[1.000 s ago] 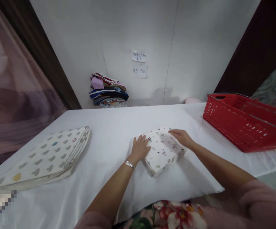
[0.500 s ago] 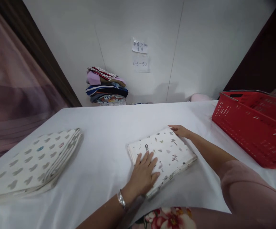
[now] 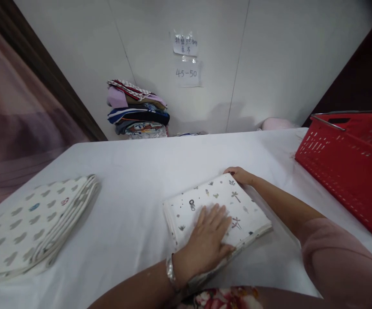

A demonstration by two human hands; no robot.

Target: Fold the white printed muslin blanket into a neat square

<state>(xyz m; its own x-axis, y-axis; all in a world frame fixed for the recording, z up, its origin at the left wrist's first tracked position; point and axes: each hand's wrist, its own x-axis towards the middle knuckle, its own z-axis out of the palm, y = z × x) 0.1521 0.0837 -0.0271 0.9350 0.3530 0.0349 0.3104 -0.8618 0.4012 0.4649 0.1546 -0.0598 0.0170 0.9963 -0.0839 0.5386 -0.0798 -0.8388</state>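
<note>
A folded white cloth (image 3: 218,201) printed with small palm trees and leaves lies on the white-covered table. Flat on its top, near the front edge, rests my left hand (image 3: 209,240), fingers stretched out and a silver bracelet on the wrist. My right hand (image 3: 241,175) is at the cloth's far corner, its fingers curled round the edge and partly hidden. On the left lies another folded cloth (image 3: 34,219), white with grey patterned shapes, its layers showing along the right side. No hand touches that one.
A red plastic basket (image 3: 349,159) with a metal handle stands at the right. Behind the white table (image 3: 134,171), a pile of folded fabrics (image 3: 137,109) rises by the wall. Two paper notes (image 3: 187,73) hang there, and a sheer curtain (image 3: 21,107) drapes at left.
My left hand has slid right across the cloth's top, away from its left edge. My right hand stays at the far corner. The view has shifted slightly.
</note>
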